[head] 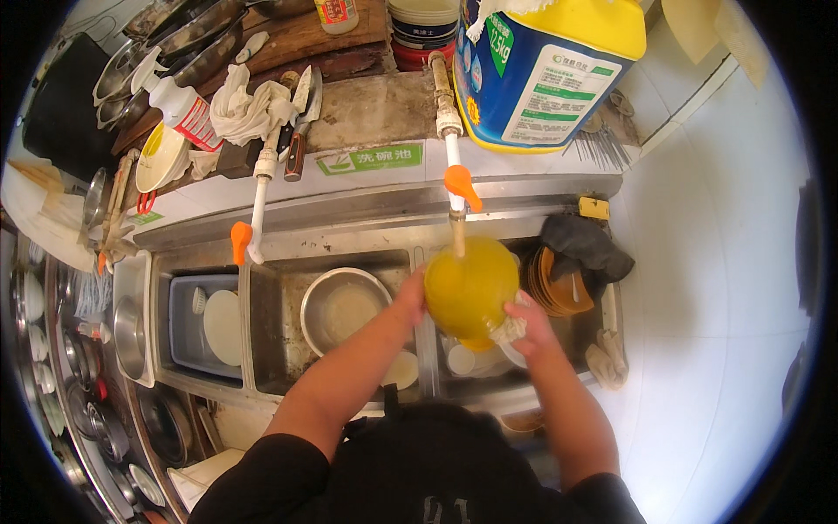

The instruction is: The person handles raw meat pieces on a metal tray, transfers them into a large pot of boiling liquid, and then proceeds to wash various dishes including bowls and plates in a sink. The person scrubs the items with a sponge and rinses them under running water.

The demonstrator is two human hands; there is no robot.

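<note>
A yellow bowl, blurred, is held over the right basin, below a white pipe tap with an orange handle. The tap's end overlaps the bowl's top edge; I cannot tell whether water runs. My left hand grips the bowl's left rim. My right hand holds its lower right side, with a pale cloth under the fingers. Beneath, white dishes and part of another yellow dish show in the basin. The bowl hides part of the stack there.
Stacked orange-brown plates stand right, beside black cloth. A steel bowl sits in the middle basin, a grey tub in the left. Knives and a large blue detergent jug are on the ledge. Beige gloves hang at the right rim.
</note>
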